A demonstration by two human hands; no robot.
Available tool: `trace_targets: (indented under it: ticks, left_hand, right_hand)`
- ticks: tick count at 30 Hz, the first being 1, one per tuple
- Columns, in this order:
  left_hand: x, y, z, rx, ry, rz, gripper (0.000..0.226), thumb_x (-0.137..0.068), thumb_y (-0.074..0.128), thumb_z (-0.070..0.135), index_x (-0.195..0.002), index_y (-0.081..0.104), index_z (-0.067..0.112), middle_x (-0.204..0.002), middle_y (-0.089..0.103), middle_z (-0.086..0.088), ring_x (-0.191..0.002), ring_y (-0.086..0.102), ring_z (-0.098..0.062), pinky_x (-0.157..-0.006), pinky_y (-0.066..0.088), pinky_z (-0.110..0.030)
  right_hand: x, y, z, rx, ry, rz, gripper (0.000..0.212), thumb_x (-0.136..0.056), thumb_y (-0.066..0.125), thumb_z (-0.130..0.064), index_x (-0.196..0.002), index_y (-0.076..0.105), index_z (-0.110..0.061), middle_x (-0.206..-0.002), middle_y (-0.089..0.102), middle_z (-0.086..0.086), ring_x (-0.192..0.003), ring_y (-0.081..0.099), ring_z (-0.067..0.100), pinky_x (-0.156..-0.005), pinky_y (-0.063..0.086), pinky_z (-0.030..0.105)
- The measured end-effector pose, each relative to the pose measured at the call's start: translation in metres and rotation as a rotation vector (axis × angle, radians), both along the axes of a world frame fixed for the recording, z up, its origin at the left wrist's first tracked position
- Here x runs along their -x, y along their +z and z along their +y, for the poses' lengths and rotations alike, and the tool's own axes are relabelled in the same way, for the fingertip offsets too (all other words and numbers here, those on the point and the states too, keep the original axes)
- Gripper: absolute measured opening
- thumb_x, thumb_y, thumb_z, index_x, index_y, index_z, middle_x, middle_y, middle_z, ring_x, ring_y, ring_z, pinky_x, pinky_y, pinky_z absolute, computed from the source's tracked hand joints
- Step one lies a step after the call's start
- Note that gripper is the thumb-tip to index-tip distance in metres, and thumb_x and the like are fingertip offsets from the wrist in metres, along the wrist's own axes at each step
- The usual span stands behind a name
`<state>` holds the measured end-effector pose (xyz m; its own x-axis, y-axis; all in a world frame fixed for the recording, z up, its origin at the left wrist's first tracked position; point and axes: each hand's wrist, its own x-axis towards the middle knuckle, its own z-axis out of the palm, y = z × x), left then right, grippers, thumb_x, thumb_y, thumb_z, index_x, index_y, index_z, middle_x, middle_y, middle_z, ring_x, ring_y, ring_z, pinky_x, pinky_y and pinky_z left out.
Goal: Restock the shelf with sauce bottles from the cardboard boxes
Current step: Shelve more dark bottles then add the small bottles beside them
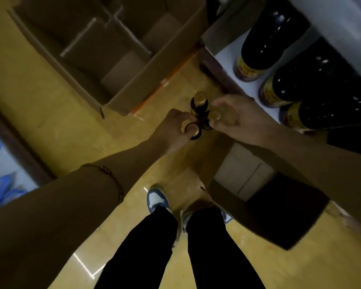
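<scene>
Shoes stand on the floor. Above them, the left hand and right hand each clamp gold-capped bottles by their necks. Beyond, an open box sits left; dark bottles line the shelf's front edge.

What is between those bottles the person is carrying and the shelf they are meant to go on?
Nothing visible. Both hands, left and right, hold gold-capped bottles by the necks, over bare floor just short of the white shelf. The shelf's edge already carries three large dark bottles, so free room is only to their left, as far as can be seen.
</scene>
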<state>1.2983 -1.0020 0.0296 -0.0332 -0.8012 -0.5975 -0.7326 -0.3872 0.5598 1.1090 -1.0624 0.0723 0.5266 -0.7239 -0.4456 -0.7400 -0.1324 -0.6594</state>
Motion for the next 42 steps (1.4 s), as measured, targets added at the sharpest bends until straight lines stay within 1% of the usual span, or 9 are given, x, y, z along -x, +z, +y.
trace_targets:
  ticks: [4,7,12,18,22,25,34,39,42]
  left_hand:
    - [0.001,-0.069,-0.007,-0.114,-0.091,-0.05,0.069,-0.085,0.069,0.034,-0.144,0.034,0.027,-0.148,0.025,-0.005,-0.134,0.031,-0.025,-0.099,0.034,-0.029]
    - [0.007,-0.112,-0.001,-0.196,-0.153,-0.053,0.09,-0.08,0.076,0.024,-0.151,0.02,0.028,-0.153,0.017,-0.006,-0.138,0.022,-0.029,-0.109,0.03,-0.037]
    - [0.013,-0.158,0.007,0.023,0.076,0.215,0.066,-0.076,0.074,0.006,-0.134,0.046,0.021,-0.134,0.048,-0.008,-0.123,0.046,-0.025,-0.102,0.042,-0.045]
    - [0.008,-0.182,0.015,0.226,0.193,0.205,0.06,-0.071,0.083,0.012,-0.125,0.057,0.008,-0.124,0.063,-0.004,-0.111,0.056,-0.01,-0.083,0.036,-0.003]
    - [0.008,-0.203,0.013,0.235,0.172,0.241,0.06,-0.062,0.087,0.016,-0.117,0.063,0.007,-0.121,0.062,-0.002,-0.115,0.054,-0.014,-0.1,0.039,-0.023]
    - [0.008,-0.225,0.008,0.201,0.186,0.254,0.072,-0.05,0.084,0.047,-0.116,0.061,0.027,-0.124,0.061,-0.002,-0.121,0.053,-0.026,-0.102,0.04,-0.053]
    - [0.018,-0.241,0.017,0.157,0.39,0.384,0.054,-0.069,0.083,0.021,-0.117,0.058,0.02,-0.119,0.062,-0.001,-0.11,0.059,-0.015,-0.094,0.05,-0.039]
    - [0.013,-0.228,0.01,0.133,0.314,0.343,0.055,-0.07,0.084,0.018,-0.12,0.061,0.014,-0.12,0.064,-0.004,-0.111,0.06,-0.018,-0.094,0.05,-0.043]
    - [0.005,-0.208,0.005,0.126,0.307,0.276,0.061,-0.069,0.085,0.02,-0.123,0.06,0.01,-0.122,0.063,-0.006,-0.112,0.06,-0.02,-0.092,0.049,-0.033]
  right_hand:
    - [0.004,-0.074,-0.008,0.094,0.178,0.172,0.063,-0.084,0.07,-0.037,-0.139,0.045,-0.019,-0.145,0.042,0.007,-0.133,0.039,0.027,-0.099,0.031,0.03]
    - [0.005,-0.126,-0.009,0.017,0.069,0.178,0.078,-0.08,0.075,-0.033,-0.145,0.037,-0.015,-0.148,0.039,0.008,-0.136,0.037,0.028,-0.106,0.031,0.036]
    - [-0.002,-0.176,-0.01,-0.017,0.04,0.114,0.082,-0.079,0.079,-0.027,-0.146,0.033,-0.016,-0.15,0.036,0.004,-0.134,0.04,0.022,-0.1,0.032,0.026]
    - [0.0,-0.197,-0.029,-0.074,-0.083,0.133,0.08,-0.074,0.082,-0.024,-0.141,0.037,-0.022,-0.139,0.049,0.009,-0.127,0.047,0.028,-0.104,0.041,0.04]
    - [0.009,-0.209,-0.046,-0.15,0.131,0.196,0.074,-0.071,0.084,-0.034,-0.133,0.047,-0.022,-0.128,0.056,-0.003,-0.121,0.052,0.02,-0.101,0.042,0.036]
    - [0.009,-0.226,-0.053,-0.206,0.178,0.216,0.072,-0.069,0.083,-0.044,-0.13,0.053,-0.022,-0.122,0.063,-0.001,-0.113,0.059,0.022,-0.094,0.047,0.033]
    - [0.0,-0.257,-0.036,-0.256,-0.028,0.071,0.085,-0.061,0.076,-0.071,-0.131,0.056,-0.026,-0.125,0.064,-0.006,-0.117,0.059,0.015,-0.094,0.045,0.023]
    - [-0.004,-0.226,-0.026,-0.203,-0.012,0.046,0.069,-0.072,0.084,-0.037,-0.134,0.056,-0.024,-0.133,0.059,-0.004,-0.125,0.051,0.013,-0.094,0.034,0.021]
    - [-0.001,-0.195,-0.017,-0.229,-0.086,-0.037,0.062,-0.072,0.083,-0.036,-0.129,0.06,-0.025,-0.13,0.062,-0.005,-0.121,0.054,0.011,-0.1,0.04,0.028]
